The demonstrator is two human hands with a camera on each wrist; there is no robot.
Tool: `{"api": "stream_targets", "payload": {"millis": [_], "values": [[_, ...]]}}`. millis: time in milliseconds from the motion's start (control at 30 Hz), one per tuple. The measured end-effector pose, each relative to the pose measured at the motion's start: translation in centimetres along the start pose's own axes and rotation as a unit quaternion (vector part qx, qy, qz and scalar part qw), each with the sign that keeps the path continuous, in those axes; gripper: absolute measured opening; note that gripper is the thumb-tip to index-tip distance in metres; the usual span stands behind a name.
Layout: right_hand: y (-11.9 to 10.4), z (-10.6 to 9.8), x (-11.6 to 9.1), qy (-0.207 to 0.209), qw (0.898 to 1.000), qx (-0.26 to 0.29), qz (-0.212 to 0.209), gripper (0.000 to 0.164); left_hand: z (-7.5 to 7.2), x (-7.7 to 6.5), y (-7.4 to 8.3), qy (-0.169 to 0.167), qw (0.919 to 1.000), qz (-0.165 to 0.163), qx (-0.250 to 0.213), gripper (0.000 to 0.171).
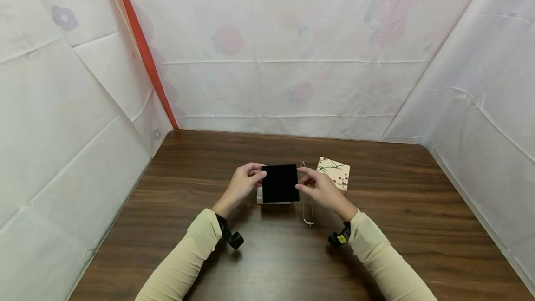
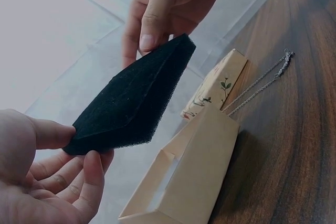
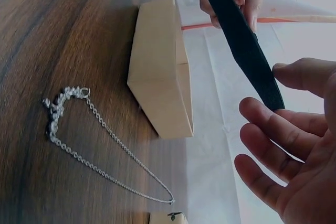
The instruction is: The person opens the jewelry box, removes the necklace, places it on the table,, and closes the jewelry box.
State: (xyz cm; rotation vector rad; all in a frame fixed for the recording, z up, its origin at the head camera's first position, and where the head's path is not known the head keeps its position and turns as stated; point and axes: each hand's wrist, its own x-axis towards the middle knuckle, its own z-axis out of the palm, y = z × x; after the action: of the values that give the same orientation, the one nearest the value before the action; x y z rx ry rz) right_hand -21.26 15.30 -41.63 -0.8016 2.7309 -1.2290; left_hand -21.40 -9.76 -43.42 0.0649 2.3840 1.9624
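A square black foam pad [image 1: 280, 183] is held up over an open cream box [image 2: 202, 166]. My left hand [image 1: 241, 185] pinches the pad's left edge between thumb and fingers. At the opposite edge, my right hand [image 1: 323, 189] grips it between thumb and forefinger, with the other fingers loosely bent in the right wrist view. The box stands on the table, mostly covered by the pad in the head view; something pale shows inside it in the left wrist view. Just right of the box lies a silver chain necklace [image 3: 65, 100] with a beaded section.
A cream box lid [image 1: 338, 171] with a flower and branch print lies beyond the right hand on the brown wooden table [image 1: 267, 259]. White printed sheets [image 1: 292, 36] hang at the back and both sides, with a red strip [image 1: 146, 55] at the left corner.
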Motion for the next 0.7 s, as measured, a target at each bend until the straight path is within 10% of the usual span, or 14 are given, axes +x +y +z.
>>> {"api": "stream_targets", "payload": {"millis": [700], "values": [[-0.68,0.76,0.97,0.036,0.999,0.015,0.036,0.044,0.25,0.35,-0.04,0.047,0.9969,-0.015,-0.061,0.024]]}}
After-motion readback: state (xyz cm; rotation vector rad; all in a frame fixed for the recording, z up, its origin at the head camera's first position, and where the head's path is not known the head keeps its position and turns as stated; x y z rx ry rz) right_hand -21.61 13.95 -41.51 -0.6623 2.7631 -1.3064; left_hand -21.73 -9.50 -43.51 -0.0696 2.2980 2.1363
